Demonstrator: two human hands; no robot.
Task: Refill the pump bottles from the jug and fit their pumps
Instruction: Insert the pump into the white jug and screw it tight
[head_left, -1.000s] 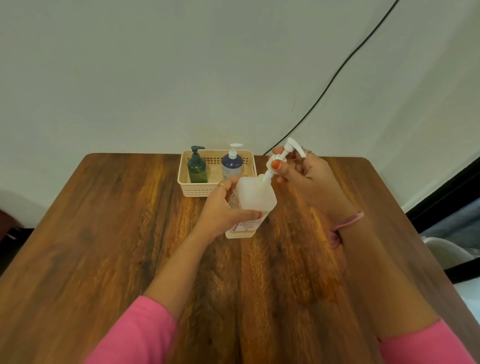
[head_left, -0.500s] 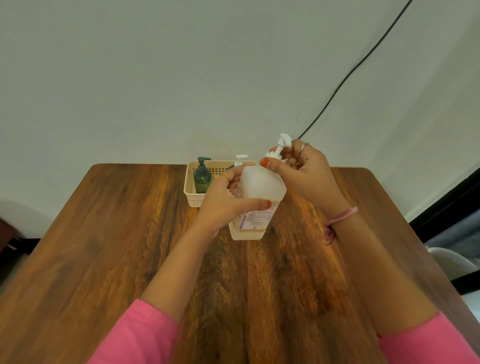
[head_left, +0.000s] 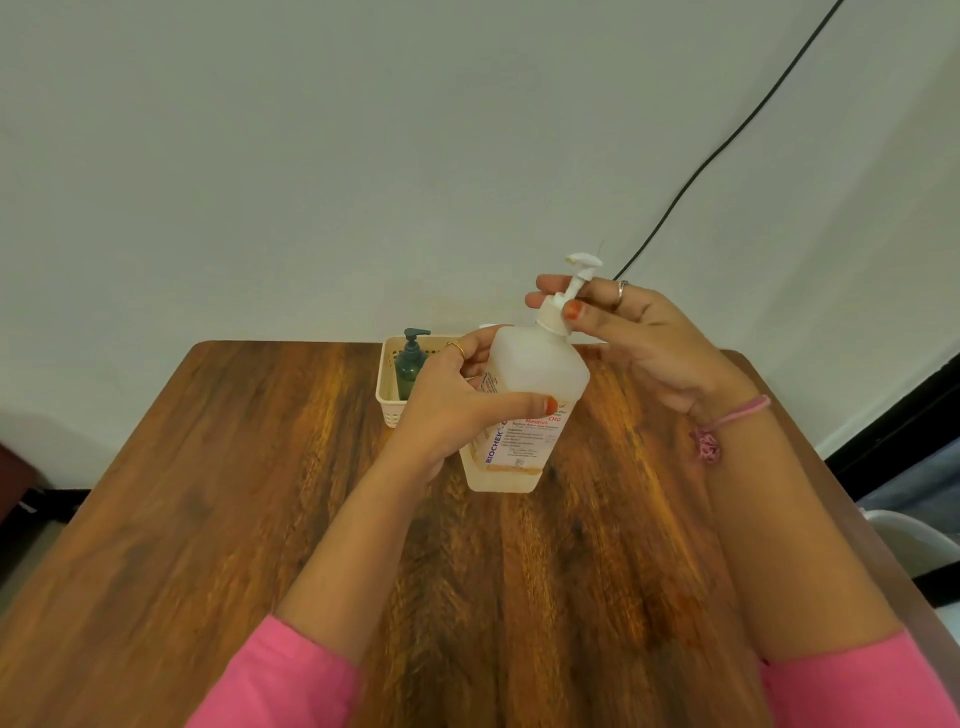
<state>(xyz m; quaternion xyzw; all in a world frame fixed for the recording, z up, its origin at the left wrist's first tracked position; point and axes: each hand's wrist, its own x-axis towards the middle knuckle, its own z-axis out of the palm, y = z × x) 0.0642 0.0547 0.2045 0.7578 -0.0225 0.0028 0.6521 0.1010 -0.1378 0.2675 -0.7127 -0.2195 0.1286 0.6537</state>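
A translucent white pump bottle (head_left: 530, 384) with a printed label is held above the wooden table (head_left: 208, 493), tilted slightly right. My left hand (head_left: 452, 400) wraps around its body. My right hand (head_left: 639, 338) pinches the collar of the white pump (head_left: 566, 299), which sits on the bottle's neck with its nozzle up. A little amber liquid shows at the bottle's bottom. A dark green pump bottle (head_left: 410, 364) stands in a cream basket (head_left: 387, 389) behind my left hand. No jug is in view.
The basket sits at the table's far edge against a pale wall. A black cable (head_left: 727, 140) runs diagonally down the wall. A white chair (head_left: 914, 540) stands past the table's right edge.
The bottle has risen and come closer, now more upright. The pump has gone from tilted to seated on the neck. The blue bottle in the basket is now hidden behind my hand.
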